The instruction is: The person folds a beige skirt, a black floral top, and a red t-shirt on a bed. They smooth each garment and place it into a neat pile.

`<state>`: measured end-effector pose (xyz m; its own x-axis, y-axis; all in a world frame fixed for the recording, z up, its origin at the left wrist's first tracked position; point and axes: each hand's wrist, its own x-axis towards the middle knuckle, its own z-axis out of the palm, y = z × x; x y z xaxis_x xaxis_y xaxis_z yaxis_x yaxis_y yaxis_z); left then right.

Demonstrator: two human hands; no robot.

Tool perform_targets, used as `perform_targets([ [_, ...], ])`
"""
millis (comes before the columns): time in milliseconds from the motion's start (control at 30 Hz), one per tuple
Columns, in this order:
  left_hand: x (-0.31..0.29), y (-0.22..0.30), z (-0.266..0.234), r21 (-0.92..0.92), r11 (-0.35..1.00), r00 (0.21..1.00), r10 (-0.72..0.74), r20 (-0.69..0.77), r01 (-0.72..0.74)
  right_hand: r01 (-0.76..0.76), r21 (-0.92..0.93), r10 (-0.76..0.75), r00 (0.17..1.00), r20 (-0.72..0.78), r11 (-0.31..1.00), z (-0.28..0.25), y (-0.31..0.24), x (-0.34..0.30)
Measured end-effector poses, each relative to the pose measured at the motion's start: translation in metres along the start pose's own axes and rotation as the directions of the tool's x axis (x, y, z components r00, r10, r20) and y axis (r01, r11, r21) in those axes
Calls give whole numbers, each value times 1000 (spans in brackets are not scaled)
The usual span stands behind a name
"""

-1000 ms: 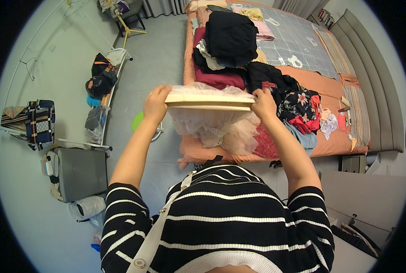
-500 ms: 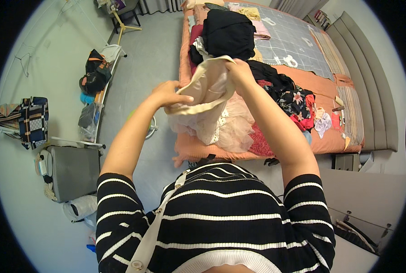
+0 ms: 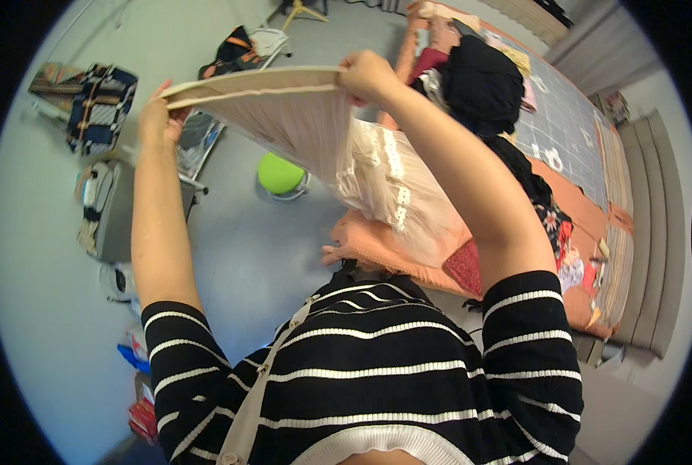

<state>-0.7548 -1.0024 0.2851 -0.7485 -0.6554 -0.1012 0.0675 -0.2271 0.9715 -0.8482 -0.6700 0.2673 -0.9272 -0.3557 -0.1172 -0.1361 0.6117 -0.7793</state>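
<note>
Skirt [image 3: 342, 159] drapes down from left hand [image 3: 162, 120] and right hand [image 3: 367, 75], both pinching its waistband [image 3: 253, 84].

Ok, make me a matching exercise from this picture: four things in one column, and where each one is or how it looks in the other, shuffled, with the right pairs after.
Things
1. Skirt
2. Stool
3. Headboard
4. Blanket

Places and looks
A. Spread on the bed, grey with white shapes
B. Upright at the right end of the bed
C. Pale, its waistband held by the left hand and the right hand
D. Green-topped, on the floor

Right pairs: 1-C, 2-D, 3-B, 4-A
</note>
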Motion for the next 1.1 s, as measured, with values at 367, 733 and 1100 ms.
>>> perform_targets([
  [367, -117, 71, -120, 313, 942, 962, 186, -198, -118, 173, 602, -301, 946, 119, 780, 48, -134, 7],
  [733, -128, 84, -182, 848, 528, 954, 234, -187, 37, 526, -330, -537, 841, 64, 784, 106, -187, -8],
  [1100, -63, 18, -289, 750, 640, 960, 68, -271, 166, 513, -410, -516, 849, 114, 754, 219, -161, 5],
])
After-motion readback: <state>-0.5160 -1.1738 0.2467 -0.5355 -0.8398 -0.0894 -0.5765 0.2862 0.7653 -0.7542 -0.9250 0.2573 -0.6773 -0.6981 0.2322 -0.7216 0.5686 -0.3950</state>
